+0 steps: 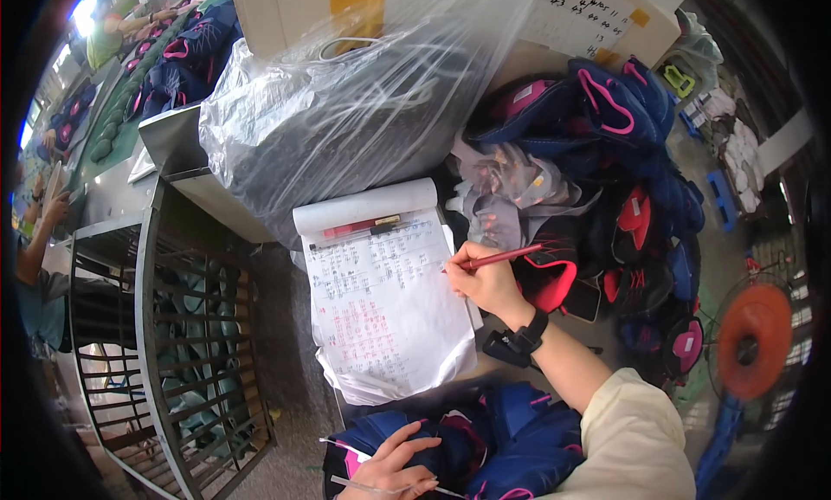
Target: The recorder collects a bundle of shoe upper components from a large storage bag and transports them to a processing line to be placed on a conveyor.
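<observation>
My right hand [485,279] is closed around a dark red pen [502,258], its fingers at the right side of a handwritten pad [394,292]. Blue-black and red handwriting covers much of the sheet, and the top pages are rolled back. A red-and-black pen or marker [363,226] lies across the pad's upper part. At the lower edge my left hand [394,467] rests with fingers spread on navy shoe uppers [519,431] with pink trim. A thin translucent strip [372,485] crosses near its fingers. A dark band with a small device [519,340] sits on my right wrist.
Behind the pad stands a box covered in clear plastic [346,119]. Navy and black shoe uppers [597,110] pile up at the right, beside crumpled grey plastic [511,184]. An orange fan [753,340] is far right; a metal rack [147,327] stands left. Other people work at far left.
</observation>
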A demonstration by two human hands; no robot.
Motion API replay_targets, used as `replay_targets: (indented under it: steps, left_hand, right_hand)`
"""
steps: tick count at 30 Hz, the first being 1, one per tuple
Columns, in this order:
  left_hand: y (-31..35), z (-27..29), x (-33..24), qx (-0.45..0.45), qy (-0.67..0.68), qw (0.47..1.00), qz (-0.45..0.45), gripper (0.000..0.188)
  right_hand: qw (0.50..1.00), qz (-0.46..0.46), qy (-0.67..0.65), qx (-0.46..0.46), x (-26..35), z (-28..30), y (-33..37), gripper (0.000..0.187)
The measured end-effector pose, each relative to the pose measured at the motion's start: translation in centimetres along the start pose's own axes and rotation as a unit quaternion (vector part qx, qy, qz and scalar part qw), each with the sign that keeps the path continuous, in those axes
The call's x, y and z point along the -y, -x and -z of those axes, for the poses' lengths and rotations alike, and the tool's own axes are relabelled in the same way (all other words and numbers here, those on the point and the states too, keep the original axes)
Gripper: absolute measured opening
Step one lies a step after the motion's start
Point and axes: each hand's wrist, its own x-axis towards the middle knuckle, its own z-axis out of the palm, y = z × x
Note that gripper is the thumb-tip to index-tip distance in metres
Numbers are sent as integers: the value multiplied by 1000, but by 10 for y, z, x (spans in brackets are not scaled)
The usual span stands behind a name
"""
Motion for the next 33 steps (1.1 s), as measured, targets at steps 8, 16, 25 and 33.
replay_targets:
  steps: [8,16,25,33]
  left_hand:
    - [-1,2,-1,0,12,1000,5,9]
    - [-1,2,0,2,18,1000,14,9]
    - [-2,3,1,-1,11,1000,14,10]
    - [1,2,4,-18,19,1000,5,11]
  right_hand:
    - [994,34,-103,-5,9,-4,4,9]
    - [999,13,-29,11,7,2,-3,8]
    - [999,-3,42,6,6,2,-6,13]
    - [997,-8,78,-6,8,-1,-6,13]
